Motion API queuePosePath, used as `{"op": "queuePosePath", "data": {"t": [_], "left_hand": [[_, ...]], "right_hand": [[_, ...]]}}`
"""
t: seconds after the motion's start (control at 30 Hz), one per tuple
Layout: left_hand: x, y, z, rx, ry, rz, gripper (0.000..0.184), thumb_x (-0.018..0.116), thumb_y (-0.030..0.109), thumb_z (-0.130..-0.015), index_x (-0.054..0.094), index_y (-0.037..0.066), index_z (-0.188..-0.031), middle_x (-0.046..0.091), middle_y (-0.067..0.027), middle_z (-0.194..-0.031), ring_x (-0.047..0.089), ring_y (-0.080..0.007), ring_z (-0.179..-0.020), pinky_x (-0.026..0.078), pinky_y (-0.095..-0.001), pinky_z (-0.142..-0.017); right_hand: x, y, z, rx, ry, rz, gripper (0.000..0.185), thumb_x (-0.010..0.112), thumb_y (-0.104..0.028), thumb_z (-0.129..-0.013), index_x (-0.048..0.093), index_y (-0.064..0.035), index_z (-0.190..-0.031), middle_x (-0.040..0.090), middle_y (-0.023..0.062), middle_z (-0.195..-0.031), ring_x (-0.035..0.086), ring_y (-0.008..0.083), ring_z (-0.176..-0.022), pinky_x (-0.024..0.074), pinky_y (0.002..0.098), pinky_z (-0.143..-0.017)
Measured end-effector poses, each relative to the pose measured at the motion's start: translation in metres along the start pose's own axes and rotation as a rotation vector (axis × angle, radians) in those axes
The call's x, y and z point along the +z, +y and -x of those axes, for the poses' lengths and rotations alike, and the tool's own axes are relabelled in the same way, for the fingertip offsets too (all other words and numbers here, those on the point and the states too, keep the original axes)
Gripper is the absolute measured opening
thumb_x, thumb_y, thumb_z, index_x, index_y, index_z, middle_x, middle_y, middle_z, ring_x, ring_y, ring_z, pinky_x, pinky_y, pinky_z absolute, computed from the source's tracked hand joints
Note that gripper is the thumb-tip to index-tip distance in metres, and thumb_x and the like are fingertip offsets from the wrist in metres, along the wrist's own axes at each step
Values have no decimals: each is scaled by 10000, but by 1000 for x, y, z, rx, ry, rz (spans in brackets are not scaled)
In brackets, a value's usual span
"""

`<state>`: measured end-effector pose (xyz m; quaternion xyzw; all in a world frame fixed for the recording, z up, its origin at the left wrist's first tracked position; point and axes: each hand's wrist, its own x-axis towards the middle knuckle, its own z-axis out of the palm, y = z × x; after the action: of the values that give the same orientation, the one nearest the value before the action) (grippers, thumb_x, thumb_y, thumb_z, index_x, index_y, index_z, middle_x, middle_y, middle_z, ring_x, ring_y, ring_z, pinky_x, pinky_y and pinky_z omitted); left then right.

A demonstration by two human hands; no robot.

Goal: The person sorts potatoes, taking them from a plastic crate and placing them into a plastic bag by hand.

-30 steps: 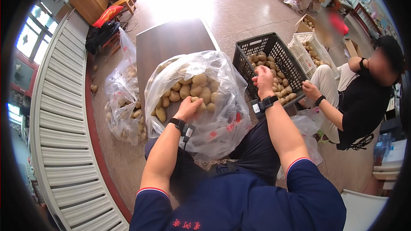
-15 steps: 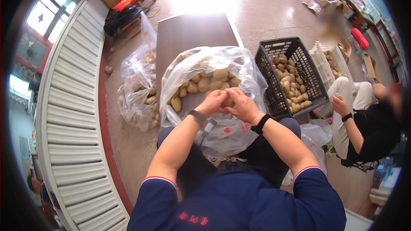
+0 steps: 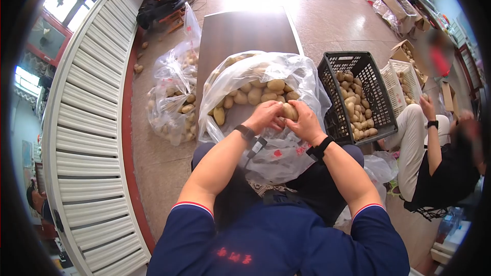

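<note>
Both my hands meet over the near part of an open clear plastic bag (image 3: 312, 79) of potatoes. A single potato (image 3: 290, 112) is between them. My right hand (image 3: 306, 121) has its fingers wrapped round the potato's right side. My left hand (image 3: 266, 116) touches its left side with bent fingers. Behind my hands, more potatoes (image 3: 254, 95) lie in the bag, which rests on a dark brown board (image 3: 245, 33). To the right stands a black crate (image 3: 381, 92) partly filled with potatoes (image 3: 358, 107).
Left of the board is another plastic bag (image 3: 171, 92) with potatoes. A white crate (image 3: 396, 94) and a cardboard box (image 3: 401, 51) hold potatoes at right. A seated person (image 3: 440, 174) is beside them, one hand raised. A white radiator (image 3: 87, 143) runs along the left.
My right hand has come from the black crate to the bag and joined my left hand round a potato. The view has shifted left. The seated person's hand has risen.
</note>
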<state>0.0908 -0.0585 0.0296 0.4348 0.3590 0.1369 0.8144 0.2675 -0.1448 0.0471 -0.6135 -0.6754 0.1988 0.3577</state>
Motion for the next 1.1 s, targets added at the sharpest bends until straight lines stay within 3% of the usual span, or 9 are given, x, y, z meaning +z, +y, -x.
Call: {"op": "queuePosePath", "data": {"t": [0.2,0.27,0.3,0.37,0.43,0.73,0.93,1.0,1.1], "left_hand": [[-14,-8,-10,159,346,-274,315,544,259,-978,572,43,-1206,620,-55,-985,628,-140,-674,560,-295,-580],[-27,-19,-20,200,358,-347,300,551,194,-945,578,37,-1198,595,-70,-1064,613,-120,-663,538,-283,-541],[-30,-22,-23,290,433,-546,323,562,171,-909,583,33,-1199,577,-127,-1156,601,-218,-872,517,-343,-732],[-38,-29,-29,383,499,-747,349,572,149,-873,587,29,-1200,558,-183,-1248,589,-316,-1081,497,-403,-923],[-39,-30,-26,533,490,-963,425,576,146,-850,552,54,-1264,476,-208,-1358,441,-366,-1274,372,-409,-1085],[-48,-38,-35,480,362,-1173,576,554,133,-871,407,56,-1423,354,-210,-1505,397,-374,-1358,369,-411,-1109],[-29,-21,-21,347,427,-1310,550,590,116,-881,422,119,-1405,382,-160,-1459,511,-391,-1230,464,-459,-982],[-19,-15,-15,320,453,-1309,528,596,112,-879,439,136,-1382,395,-168,-1431,528,-402,-1195,474,-470,-954],[-27,-23,-22,372,422,-1311,530,601,75,-868,429,83,-1370,385,-168,-1440,511,-391,-1217,450,-456,-993]], "right_hand": [[-23,14,-9,161,160,-273,435,721,-215,-792,600,11,-1143,674,162,-1017,653,285,-974,508,361,-875],[-25,41,-13,343,257,-465,403,696,-248,-837,611,5,-1139,672,99,-926,649,186,-820,528,308,-741],[-34,37,-16,477,250,-655,283,628,-237,-917,616,-42,-1121,607,0,-834,518,46,-624,429,192,-551],[-46,52,-17,598,320,-893,315,570,-348,-954,609,-68,-1092,611,16,-798,514,72,-559,430,215,-489],[-60,65,-16,744,381,-1044,328,544,-407,-965,608,-99,-1056,630,42,-793,536,103,-536,448,244,-462],[-86,183,-5,1129,611,-1473,377,574,-526,-900,577,-149,-881,576,32,-696,552,167,-549,474,304,-466],[-86,184,-3,1236,884,-1299,365,515,-472,-924,525,-123,-1027,533,96,-697,527,222,-549,441,348,-455],[-87,188,0,1236,910,-1337,427,483,-548,-934,510,-146,-1075,544,90,-761,525,218,-562,438,341,-457],[-89,172,3,1181,1130,-1308,307,485,-424,-916,505,-146,-1043,534,109,-766,562,247,-604,462,391,-482]]}}
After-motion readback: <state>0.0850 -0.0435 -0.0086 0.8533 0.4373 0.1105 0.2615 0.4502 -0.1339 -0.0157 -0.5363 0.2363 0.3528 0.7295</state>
